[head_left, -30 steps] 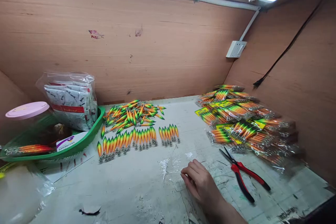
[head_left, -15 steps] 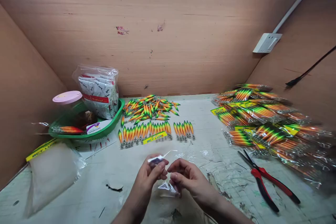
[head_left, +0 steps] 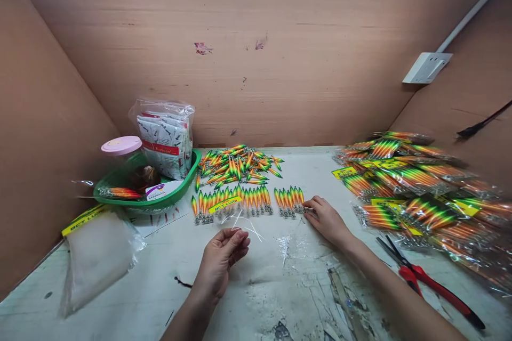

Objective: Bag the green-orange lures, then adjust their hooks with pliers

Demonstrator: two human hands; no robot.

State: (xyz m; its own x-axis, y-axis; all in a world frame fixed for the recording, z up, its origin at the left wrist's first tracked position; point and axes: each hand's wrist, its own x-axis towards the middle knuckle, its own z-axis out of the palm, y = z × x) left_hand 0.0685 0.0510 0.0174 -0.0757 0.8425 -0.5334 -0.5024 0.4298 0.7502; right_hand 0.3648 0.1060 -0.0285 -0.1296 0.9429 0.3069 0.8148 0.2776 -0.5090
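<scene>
My left hand is closed in a pinch on a clear plastic bag, whose thin bright edges show above the fingers. A yellow printed header shows at the bag's far end, in front of the long row of fishing lures. My right hand reaches forward, its fingertips touching the right end of a short row of fishing lures. The thumb and forefinger are slightly apart there. These lures are orange and green with metal hooks at the near end. Behind the rows lies a loose pile of the same lures.
At the right lie stacked bags of packed lures and red-handled pliers. A green basket at the left holds packets and a lidded tub. Flat clear bags lie before it. Wooden walls enclose the table.
My right hand has left the bag and moved forward and right to the short row of lures. My left hand still holds the bag, and its yellow header has shifted left along the long row.
</scene>
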